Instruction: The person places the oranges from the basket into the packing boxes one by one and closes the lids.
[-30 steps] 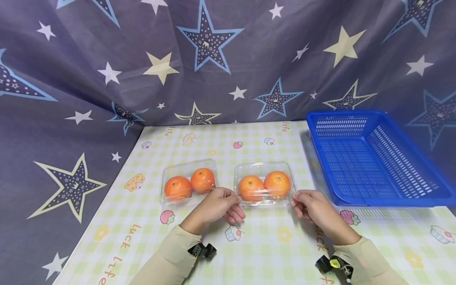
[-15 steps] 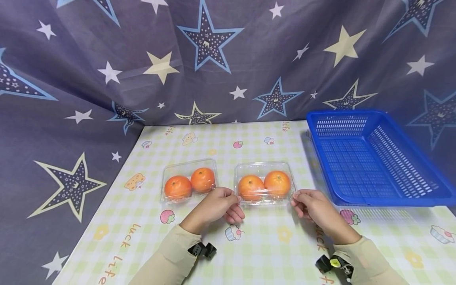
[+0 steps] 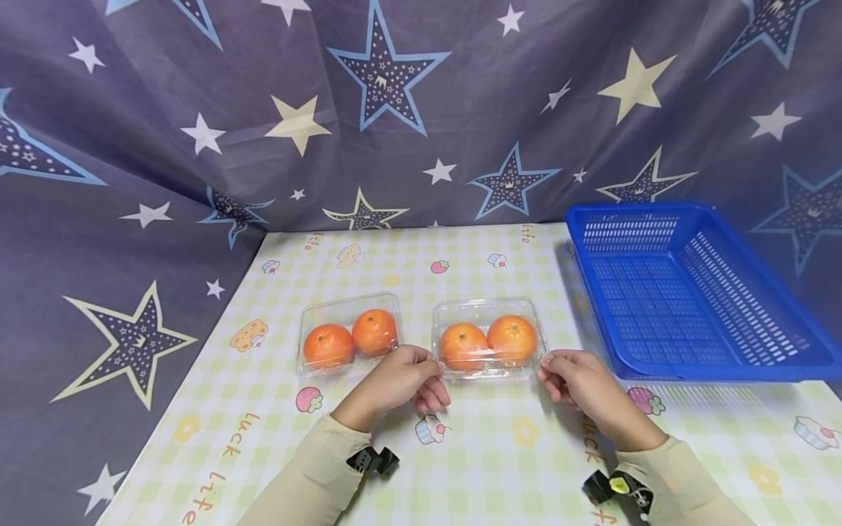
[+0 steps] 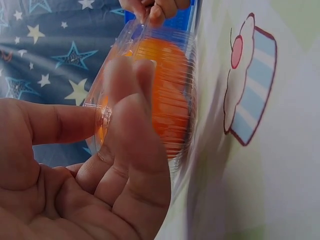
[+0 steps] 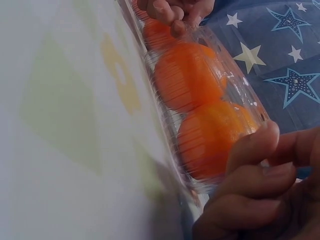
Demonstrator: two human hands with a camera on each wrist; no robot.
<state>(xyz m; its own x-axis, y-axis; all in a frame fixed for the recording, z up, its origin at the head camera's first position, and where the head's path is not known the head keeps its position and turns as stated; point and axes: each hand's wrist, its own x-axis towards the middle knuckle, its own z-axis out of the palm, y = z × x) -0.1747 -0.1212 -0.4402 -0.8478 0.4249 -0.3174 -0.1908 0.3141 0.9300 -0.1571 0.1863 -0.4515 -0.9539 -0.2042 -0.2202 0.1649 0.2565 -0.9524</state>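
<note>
The left hand (image 3: 401,381) is curled at the left end of a clear box (image 3: 488,339), and the edge of the box is pinched between its thumb and fingers (image 4: 131,107). The right hand (image 3: 577,383) is curled at the right end of the same box, and that end is held by its bent fingers (image 5: 250,150). The box is kept between the two hands, a little farther from the person than both of them. It is seen lying flat on the checked tablecloth (image 3: 487,453) near the middle of the table. Its lid is closed, and two oranges (image 3: 488,342) are packed inside, side by side and touching. From the right wrist view, the oranges are seen pressed up close to the clear wall, just beside the fingertips. A second clear box (image 3: 350,334) with two more oranges is set on the cloth just to the left of the left hand, and it is not touched by either hand. A blue basket (image 3: 691,292) is placed to the right, near the right hand but apart from it. A dark curtain with stars (image 3: 395,109) is hung behind the table.
</note>
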